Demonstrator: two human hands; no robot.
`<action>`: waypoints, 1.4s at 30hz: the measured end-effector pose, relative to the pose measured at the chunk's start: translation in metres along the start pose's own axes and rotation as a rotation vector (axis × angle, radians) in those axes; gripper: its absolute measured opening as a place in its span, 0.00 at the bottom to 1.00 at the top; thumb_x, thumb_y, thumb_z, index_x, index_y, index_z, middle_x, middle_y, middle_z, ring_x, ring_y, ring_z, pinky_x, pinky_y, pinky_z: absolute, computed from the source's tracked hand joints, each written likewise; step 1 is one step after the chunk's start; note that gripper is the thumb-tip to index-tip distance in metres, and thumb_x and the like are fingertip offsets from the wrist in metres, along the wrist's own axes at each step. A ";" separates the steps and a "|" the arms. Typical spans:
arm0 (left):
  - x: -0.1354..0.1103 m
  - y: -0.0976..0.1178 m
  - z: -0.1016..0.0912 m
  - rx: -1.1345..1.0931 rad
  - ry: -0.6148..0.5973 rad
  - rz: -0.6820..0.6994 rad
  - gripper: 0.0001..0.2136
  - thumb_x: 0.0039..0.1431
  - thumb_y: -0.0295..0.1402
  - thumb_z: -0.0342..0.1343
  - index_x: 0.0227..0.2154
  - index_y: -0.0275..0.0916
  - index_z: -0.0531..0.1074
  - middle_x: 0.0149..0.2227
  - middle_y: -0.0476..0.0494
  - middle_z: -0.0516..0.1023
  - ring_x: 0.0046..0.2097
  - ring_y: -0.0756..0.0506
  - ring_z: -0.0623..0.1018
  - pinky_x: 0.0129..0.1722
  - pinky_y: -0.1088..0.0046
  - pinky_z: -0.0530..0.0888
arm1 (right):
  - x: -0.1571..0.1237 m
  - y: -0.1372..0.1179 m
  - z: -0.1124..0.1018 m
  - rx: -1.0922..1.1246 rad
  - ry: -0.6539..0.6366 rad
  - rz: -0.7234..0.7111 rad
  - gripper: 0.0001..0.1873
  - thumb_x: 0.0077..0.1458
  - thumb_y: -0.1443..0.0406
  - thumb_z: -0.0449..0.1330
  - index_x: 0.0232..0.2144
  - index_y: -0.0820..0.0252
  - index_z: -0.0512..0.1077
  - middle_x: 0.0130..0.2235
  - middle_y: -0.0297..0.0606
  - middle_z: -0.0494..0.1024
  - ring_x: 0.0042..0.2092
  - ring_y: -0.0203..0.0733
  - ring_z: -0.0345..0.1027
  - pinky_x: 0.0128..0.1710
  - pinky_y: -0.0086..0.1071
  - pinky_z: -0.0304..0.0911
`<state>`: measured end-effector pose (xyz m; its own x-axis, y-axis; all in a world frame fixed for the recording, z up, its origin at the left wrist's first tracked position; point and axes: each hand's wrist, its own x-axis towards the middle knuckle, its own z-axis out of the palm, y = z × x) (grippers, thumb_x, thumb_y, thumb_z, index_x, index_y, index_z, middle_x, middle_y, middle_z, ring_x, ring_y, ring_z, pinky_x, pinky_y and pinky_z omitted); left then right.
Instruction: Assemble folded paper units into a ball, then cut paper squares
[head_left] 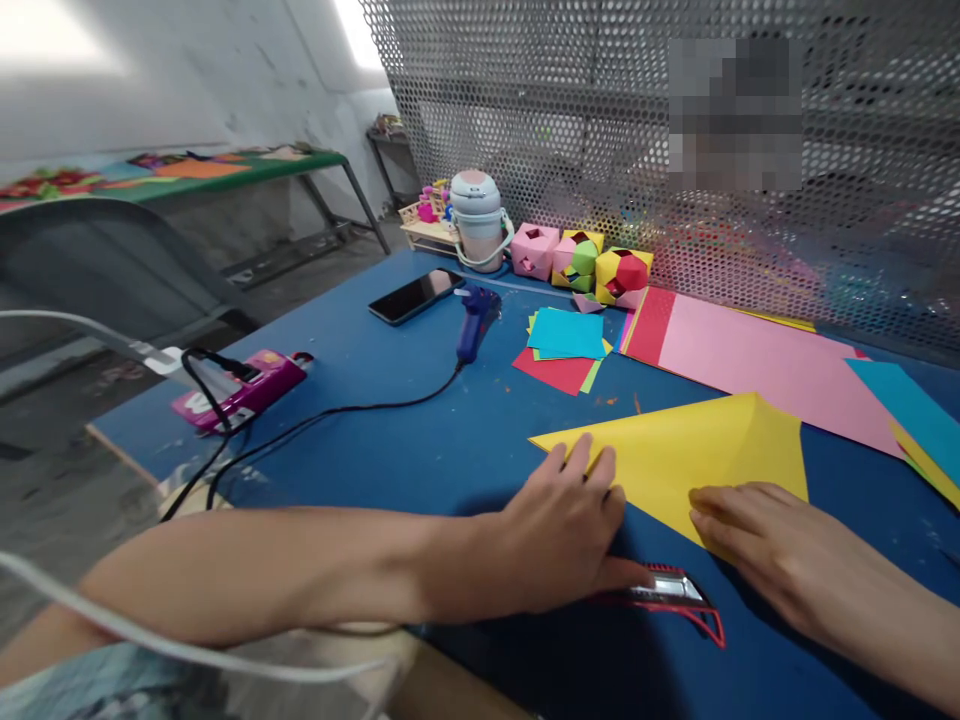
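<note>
A folded sheet of yellow paper [705,430] lies on the blue table, with a long point reaching left. My left hand [566,525] rests at its lower left edge, fingers bent and apart on the paper, thumb stretched out. Beneath that thumb lies a red utility knife [679,590]; its left end is hidden. At the paper's lower right edge, my right hand [765,540] has its fingers pressed together on the sheet. Part of the edge is covered by these fingers.
Behind the paper are small coloured squares [566,333], large pink sheets [750,355] and folded paper balls [622,275]. A blue glue gun [476,320], a phone [416,296], a bottle [478,222] and a purple power strip [247,390] stand left. Someone sits behind the perforated metal panel [525,110].
</note>
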<state>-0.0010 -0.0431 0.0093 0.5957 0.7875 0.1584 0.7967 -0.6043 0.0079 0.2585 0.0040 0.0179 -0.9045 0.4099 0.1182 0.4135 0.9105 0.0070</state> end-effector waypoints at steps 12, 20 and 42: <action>-0.024 -0.098 0.014 -0.232 0.073 -0.057 0.12 0.65 0.25 0.41 0.41 0.35 0.70 0.37 0.39 0.74 0.41 0.44 0.73 0.43 0.68 0.72 | -0.005 0.002 0.003 -0.035 0.023 -0.028 0.17 0.62 0.69 0.47 0.47 0.60 0.72 0.49 0.46 0.78 0.41 0.48 0.73 0.38 0.43 0.68; -0.023 -0.093 -0.002 -0.464 0.058 -0.136 0.12 0.53 0.22 0.49 0.41 0.37 0.68 0.38 0.45 0.75 0.40 0.48 0.74 0.42 0.73 0.71 | -0.007 0.004 0.003 -0.043 0.004 -0.031 0.17 0.62 0.69 0.46 0.47 0.60 0.72 0.50 0.44 0.78 0.42 0.48 0.72 0.40 0.42 0.66; -0.019 -0.103 0.016 -0.274 0.115 -0.010 0.12 0.66 0.27 0.43 0.35 0.35 0.72 0.34 0.41 0.74 0.39 0.46 0.73 0.42 0.70 0.71 | 0.002 0.001 0.004 -0.076 0.056 -0.025 0.16 0.64 0.67 0.47 0.47 0.59 0.71 0.45 0.45 0.79 0.40 0.47 0.72 0.41 0.41 0.62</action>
<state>-0.0928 0.0063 -0.0104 0.5597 0.7844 0.2673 0.7362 -0.6188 0.2742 0.2572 0.0061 0.0140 -0.9081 0.3817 0.1722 0.3999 0.9125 0.0859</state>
